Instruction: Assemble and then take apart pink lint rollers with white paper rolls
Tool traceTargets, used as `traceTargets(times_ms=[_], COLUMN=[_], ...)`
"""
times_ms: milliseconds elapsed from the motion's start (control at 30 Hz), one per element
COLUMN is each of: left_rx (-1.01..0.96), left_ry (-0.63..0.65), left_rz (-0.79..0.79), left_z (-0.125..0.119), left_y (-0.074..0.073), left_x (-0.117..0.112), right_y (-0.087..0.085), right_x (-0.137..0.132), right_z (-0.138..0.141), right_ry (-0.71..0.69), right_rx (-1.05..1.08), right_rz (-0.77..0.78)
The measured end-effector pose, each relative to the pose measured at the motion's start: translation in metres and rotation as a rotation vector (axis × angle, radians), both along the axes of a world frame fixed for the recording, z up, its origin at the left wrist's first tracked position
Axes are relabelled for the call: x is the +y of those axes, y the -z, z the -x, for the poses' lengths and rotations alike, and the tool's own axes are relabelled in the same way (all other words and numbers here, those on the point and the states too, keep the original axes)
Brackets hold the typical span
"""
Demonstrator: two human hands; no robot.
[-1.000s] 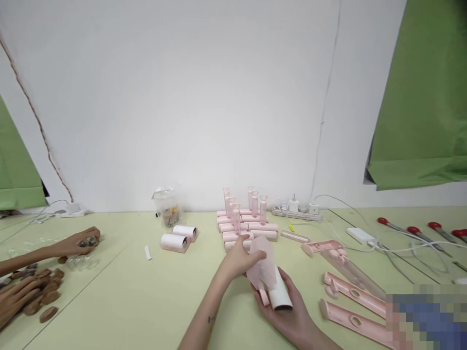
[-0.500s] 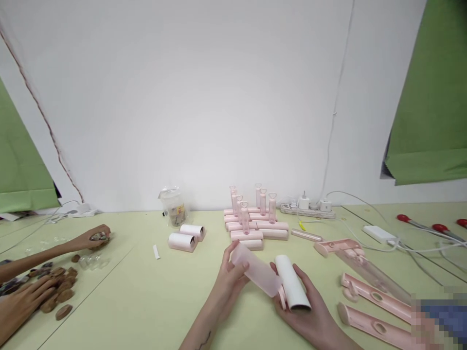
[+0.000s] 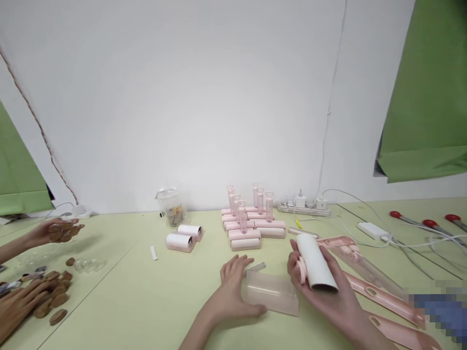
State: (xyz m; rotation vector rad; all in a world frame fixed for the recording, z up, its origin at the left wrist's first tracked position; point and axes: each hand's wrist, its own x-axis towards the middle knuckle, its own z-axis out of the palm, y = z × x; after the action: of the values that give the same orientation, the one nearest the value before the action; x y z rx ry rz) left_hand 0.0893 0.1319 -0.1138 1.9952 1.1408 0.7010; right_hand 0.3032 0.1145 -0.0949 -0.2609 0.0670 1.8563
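On the pale green counter (image 3: 138, 301), a roll in one hand, a clear cover under the other.
Palm up, the right hand (image 3: 324, 296) has its fingers (image 3: 297, 265) curled tight around a white roll (image 3: 315, 262) with a pink end. Flat on the counter, the left hand (image 3: 233, 291) rests with fingers apart, thumb against the near left end of a translucent cover (image 3: 273, 294) lying just beside the roll. Stacked pink rollers (image 3: 248, 231) stand behind, before a white wall (image 3: 182, 97) with green cloth (image 3: 426, 97).
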Motion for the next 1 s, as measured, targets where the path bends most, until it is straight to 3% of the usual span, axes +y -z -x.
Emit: traceTargets(times_ms=[167,333,533,700,867,1000], left_rx=[-0.083,-0.084,-0.033,-0.066,-0.216,-0.596], left_ry=[0.062,0.173,0.180,0.248,0.174,0.092], left_rz=[-0.211,-0.161,-0.359,-0.379,-0.253,0.018], left_z=[-0.018,-0.027,-0.024,-0.027,-0.028,-0.026], left_y=[-0.013,-0.013,-0.008,-0.004,-0.006,-0.011], left_x=[-0.018,-0.030,-0.026,-0.028,-0.028,-0.022], right_y=[0.027,0.052,0.049,0.049,0.047,0.032], right_x=[-0.010,-0.019,-0.021,-0.016,-0.014,-0.020], right_z=[0.024,0.034,0.037,0.030,0.025,0.031], right_ry=[-0.112,0.235,0.279,0.311,0.224,0.004], right_rx=[-0.208,-0.484,-0.576,-0.555,-0.567,-0.401], right_rz=[-0.076,-0.121,-0.171,-0.109,-0.045,-0.013])
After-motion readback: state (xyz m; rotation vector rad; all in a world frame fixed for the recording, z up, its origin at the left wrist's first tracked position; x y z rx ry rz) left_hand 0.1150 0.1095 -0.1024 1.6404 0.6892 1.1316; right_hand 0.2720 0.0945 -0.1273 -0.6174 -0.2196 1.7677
